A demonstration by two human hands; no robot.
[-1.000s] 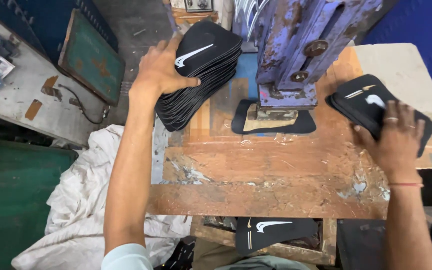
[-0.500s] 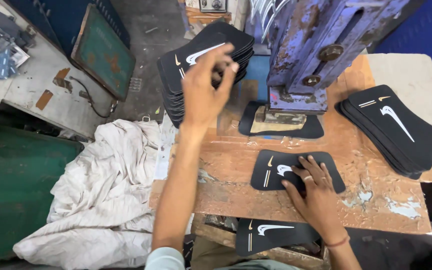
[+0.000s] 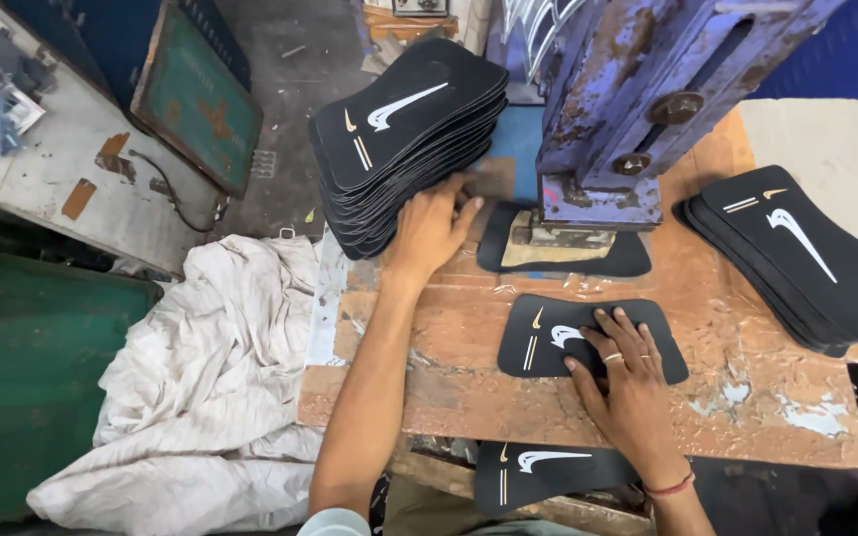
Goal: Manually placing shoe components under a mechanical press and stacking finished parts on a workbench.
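Over on the left, a crumpled white cloth [image 3: 201, 397] hangs down beside the wooden counter [image 3: 747, 387]. Next comes a tall pile of black flat pieces [image 3: 404, 129], each with a white swoosh shape and thin gold lines on top. It sits on the far left part of the counter.

The left hand [image 3: 431, 226] lies just at the foot of that pile, touching its near edge. Its arm reaches straight out from the body. The fingers are stretched out flat and point to the right, toward the blue press machine [image 3: 628, 109]. This grip is open and has hold of nothing.

Under the foot of the machine lies another black piece [image 3: 628, 260].

A little nearer, one single black piece [image 3: 538, 337] lies alone in the middle of the counter. The right hand [image 3: 628, 382] rests flat on its right half, palm down, fingers spread wide, with a ring on one finger. This grip is open too. It only presses on the piece and does not wrap around it.

It looks like the step in hand is dealing with this one loose piece. To lift it, the fingers would need to curl under an edge, since it lies so flat.

On the far right sits a lower pile of the same pieces [image 3: 796, 253], well apart from the hand. One more piece [image 3: 538, 471] lies on a ledge below the near edge.
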